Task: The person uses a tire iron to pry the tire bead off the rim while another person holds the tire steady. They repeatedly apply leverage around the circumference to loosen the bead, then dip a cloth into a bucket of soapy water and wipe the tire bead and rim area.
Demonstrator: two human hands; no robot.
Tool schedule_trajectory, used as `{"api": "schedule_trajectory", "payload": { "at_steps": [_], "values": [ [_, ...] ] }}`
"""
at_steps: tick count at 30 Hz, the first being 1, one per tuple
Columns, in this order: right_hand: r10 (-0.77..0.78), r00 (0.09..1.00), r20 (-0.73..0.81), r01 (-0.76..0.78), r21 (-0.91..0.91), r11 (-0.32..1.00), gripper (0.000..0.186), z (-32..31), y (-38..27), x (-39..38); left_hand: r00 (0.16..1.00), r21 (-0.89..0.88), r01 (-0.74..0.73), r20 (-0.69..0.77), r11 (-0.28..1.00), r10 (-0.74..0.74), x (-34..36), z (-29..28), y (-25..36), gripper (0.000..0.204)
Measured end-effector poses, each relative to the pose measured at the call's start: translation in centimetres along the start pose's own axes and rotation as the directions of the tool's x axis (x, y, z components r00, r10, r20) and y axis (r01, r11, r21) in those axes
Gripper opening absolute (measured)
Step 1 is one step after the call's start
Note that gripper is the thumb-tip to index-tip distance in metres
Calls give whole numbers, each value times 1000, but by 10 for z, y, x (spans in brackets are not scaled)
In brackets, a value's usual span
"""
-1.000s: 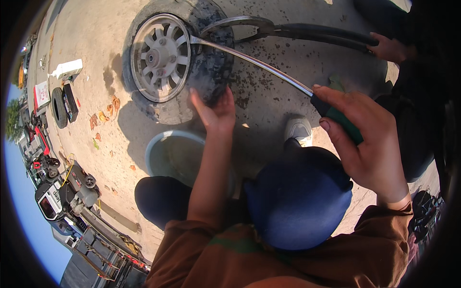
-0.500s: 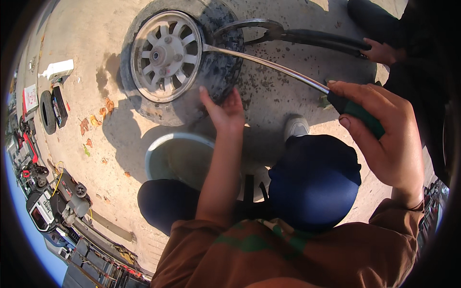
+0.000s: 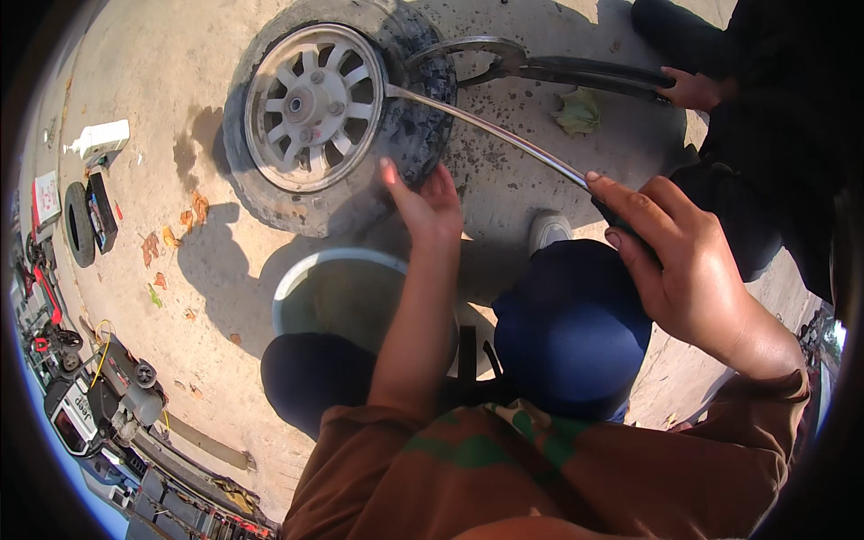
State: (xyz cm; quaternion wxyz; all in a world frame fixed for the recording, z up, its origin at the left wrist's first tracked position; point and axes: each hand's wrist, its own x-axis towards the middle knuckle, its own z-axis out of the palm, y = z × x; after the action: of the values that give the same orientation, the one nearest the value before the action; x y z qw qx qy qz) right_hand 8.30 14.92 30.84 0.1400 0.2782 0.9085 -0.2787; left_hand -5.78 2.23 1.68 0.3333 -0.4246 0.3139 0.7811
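A tyre (image 3: 360, 209) on a dirty white spoked wheel rim (image 3: 273, 171) is at the far middle, its rim face turned toward me. My left hand (image 3: 432, 209) grips the tyre's near edge, thumb on the sidewall and fingers around the tread side. My right hand (image 3: 684, 261) is closed around the dark handle of a long, shiny tyre lever (image 3: 504, 133). The lever's flat tip meets the right edge of the rim; most of its handle is hidden under my fingers.
A pale basin (image 3: 301, 274) sits between my knees and the tyre. At right, another person's hand (image 3: 693, 90) holds a long-handled metal tool (image 3: 585, 70) reaching the tyre. A white bottle (image 3: 99, 138), small tyre (image 3: 79, 225) and black box (image 3: 103, 213) lie left.
My right hand has moved left and slightly toward me, bringing the lever's handle with it. The tip remains at the rim. A large leaf now shows beyond the lever.
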Motion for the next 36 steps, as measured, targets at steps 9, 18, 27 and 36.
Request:
{"api": "schedule_trajectory", "payload": {
  "at_steps": [9, 18, 27, 36],
  "values": [
    [-142, 988, -65, 143, 13, 990, 39, -13, 6, 31, 1000, -21, 23, 6, 1000, -22, 0, -1, -3, 69],
    [-156, 984, 89, 169, -164, 972, 36, -79, 37, 71, 1000, -24, -23, -3, 999, 23, 1, -5, -8, 79],
    [-211, 971, 108, 234, -283, 930, 41, -92, 28, 93, 996, 11, 1, -91, 1000, 0, -8, 4, -6, 75],
    [-40, 998, 57, 50, -188, 981, 49, -36, 13, 41, 998, 42, 2, -66, 999, 1, -6, -1, -1, 71]
  ]
}}
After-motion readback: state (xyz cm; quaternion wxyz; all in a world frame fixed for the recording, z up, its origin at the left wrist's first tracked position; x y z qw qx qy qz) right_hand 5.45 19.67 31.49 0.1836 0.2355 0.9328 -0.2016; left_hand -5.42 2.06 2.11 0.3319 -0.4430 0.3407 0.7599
